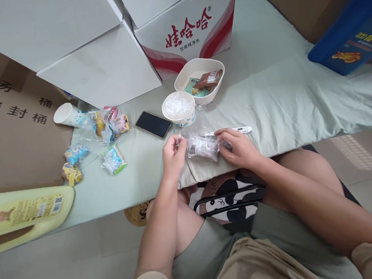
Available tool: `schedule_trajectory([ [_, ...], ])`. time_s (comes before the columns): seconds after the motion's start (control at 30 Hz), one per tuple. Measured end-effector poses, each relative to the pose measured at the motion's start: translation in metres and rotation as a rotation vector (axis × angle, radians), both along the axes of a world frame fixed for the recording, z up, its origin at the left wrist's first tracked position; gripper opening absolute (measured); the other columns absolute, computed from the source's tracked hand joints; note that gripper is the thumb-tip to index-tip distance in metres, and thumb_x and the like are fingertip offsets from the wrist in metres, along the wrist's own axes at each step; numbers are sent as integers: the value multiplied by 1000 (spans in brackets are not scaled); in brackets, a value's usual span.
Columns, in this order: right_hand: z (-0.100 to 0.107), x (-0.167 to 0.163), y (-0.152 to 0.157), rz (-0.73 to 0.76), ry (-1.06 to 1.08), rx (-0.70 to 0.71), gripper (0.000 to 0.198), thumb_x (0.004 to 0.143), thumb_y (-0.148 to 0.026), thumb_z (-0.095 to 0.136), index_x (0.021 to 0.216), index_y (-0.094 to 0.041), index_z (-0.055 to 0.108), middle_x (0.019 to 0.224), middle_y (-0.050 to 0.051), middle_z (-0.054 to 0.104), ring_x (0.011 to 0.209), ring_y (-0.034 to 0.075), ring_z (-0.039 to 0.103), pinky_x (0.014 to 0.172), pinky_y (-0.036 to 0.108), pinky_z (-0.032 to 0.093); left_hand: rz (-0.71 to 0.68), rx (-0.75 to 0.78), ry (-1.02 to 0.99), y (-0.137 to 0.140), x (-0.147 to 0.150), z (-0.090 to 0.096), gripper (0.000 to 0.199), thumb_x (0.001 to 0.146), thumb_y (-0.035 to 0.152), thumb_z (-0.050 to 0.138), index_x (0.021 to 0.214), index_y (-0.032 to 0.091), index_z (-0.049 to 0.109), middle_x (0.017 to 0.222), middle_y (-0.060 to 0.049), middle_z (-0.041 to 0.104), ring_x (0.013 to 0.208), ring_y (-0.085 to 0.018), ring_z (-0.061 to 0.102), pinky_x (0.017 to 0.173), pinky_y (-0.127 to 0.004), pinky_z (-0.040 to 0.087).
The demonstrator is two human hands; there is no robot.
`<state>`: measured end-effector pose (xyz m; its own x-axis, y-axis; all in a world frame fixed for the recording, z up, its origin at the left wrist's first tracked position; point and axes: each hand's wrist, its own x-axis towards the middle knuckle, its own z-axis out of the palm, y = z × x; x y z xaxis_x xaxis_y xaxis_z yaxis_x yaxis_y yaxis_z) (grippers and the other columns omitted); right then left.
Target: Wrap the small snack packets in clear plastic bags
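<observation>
A crinkled clear plastic packet (pixel 203 147) with a barcode and pale contents lies at the table's front edge between my hands. My left hand (pixel 174 152) pinches its left end, thumb against fingers. At the right end, my right hand (pixel 236 148) is closed on the packet's edge, its fingers bent over the wrap. Just behind my right fingers lies a white pen-like stick (pixel 243 130), partly hidden by them. Behind the packet stands a white paper tub (pixel 179 110) with crumpled clear film in its mouth. What exactly the packet contains is blurred by the shiny wrap.
A cream bowl (pixel 181 78) holds a brown packet (pixel 207 79) and a green one. Left of the tub are a phone (pixel 153 124), a tipped paper cup (pixel 66 115) and several small wrapped packets (pixel 113 160). White boxes (pixel 98 65) stand behind; a yellow jug (pixel 28 210) sits left.
</observation>
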<state>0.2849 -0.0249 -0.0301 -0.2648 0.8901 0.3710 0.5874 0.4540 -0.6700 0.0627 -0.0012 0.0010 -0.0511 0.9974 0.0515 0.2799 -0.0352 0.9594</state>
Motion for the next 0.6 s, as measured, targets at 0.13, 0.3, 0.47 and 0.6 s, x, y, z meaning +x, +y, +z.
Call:
schedule_trajectory([
  [0.13, -2, 1, 0, -62, -12, -11, 12, 85, -20, 51, 95, -23, 56, 114, 11, 71, 108, 29, 67, 93, 46, 47, 48, -18, -61, 0, -1, 2, 15, 83, 31, 64, 75, 19, 57, 73, 1, 56, 70, -13, 52, 66, -24, 42],
  [0.3, -4, 0, -2, -72, -70, -29, 14, 86, -21, 51, 98, -23, 57, 114, 10, 72, 110, 29, 66, 96, 47, 43, 8, -24, -53, 0, 0, 1, 14, 84, 29, 61, 75, 19, 56, 73, 1, 58, 70, -12, 53, 67, -24, 43],
  [0.47, -5, -1, -3, -86, -135, -8, 12, 89, -23, 51, 99, -24, 58, 116, 10, 72, 111, 30, 65, 96, 48, 40, -33, -40, 74, -2, -1, 1, 15, 86, 32, 58, 77, 20, 56, 72, 1, 56, 67, -13, 51, 62, -24, 41],
  [0.6, -5, -3, -4, -147, -174, -23, 11, 89, -23, 51, 97, -24, 58, 116, 11, 72, 113, 32, 64, 98, 52, 35, -111, -37, 172, -4, 1, 3, 18, 88, 35, 56, 78, 20, 55, 71, 2, 54, 66, -12, 50, 63, -25, 41],
])
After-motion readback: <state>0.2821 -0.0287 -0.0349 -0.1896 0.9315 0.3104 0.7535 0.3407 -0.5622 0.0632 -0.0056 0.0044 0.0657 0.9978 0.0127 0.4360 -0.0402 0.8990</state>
